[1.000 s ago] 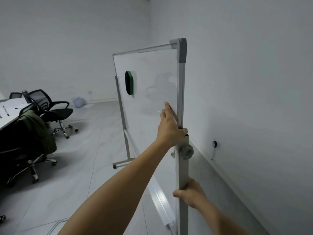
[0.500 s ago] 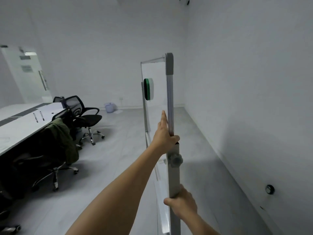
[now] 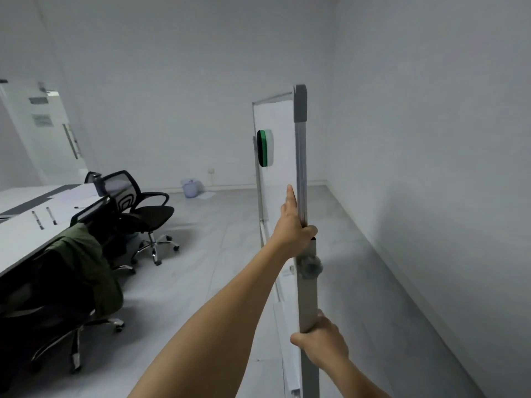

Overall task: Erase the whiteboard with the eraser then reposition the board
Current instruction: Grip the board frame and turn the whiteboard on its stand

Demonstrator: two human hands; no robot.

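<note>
Here, both hands on the board's edge

The board (image 3: 280,156) stands edge-on on the floor (image 3: 215,254) near the right wall (image 3: 431,168), its white face turned left. The green-and-black eraser (image 3: 263,148) clings high on that face, by the far edge. The left hand (image 3: 293,225) lays straight fingers up the face, with its thumb hooked round the near frame just above the knob (image 3: 309,267). Lower down, the right hand (image 3: 321,340) wraps the post (image 3: 307,294). Well to the left are chairs (image 3: 149,211), one draped with a jacket (image 3: 86,262), and a tabletop (image 3: 23,237).
</note>
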